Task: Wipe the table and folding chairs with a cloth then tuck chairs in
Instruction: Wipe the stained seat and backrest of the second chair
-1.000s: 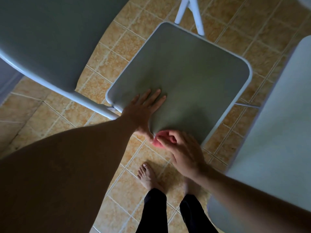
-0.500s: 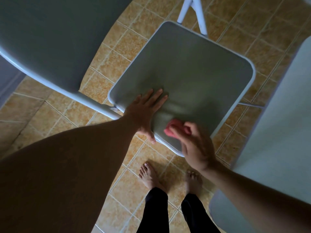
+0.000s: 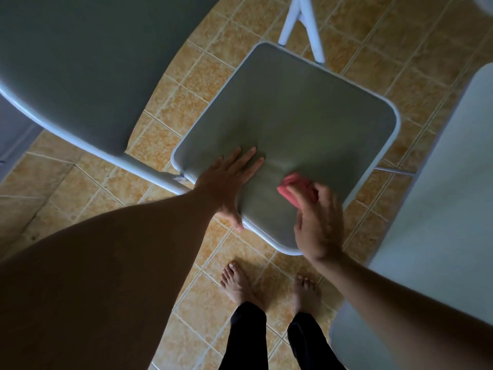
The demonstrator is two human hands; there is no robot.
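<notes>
Underfoot lay tan floor tiles (image 3: 186, 84), with the grey chair seat (image 3: 301, 118) beneath both hands. The left hand (image 3: 229, 180) pressed flat on the seat's near corner, fingers spread. Just beside it, the right hand (image 3: 317, 225) bunched a pink cloth (image 3: 290, 186) against the seat. A pale table (image 3: 440, 236) edged in beyond the right hand.
</notes>
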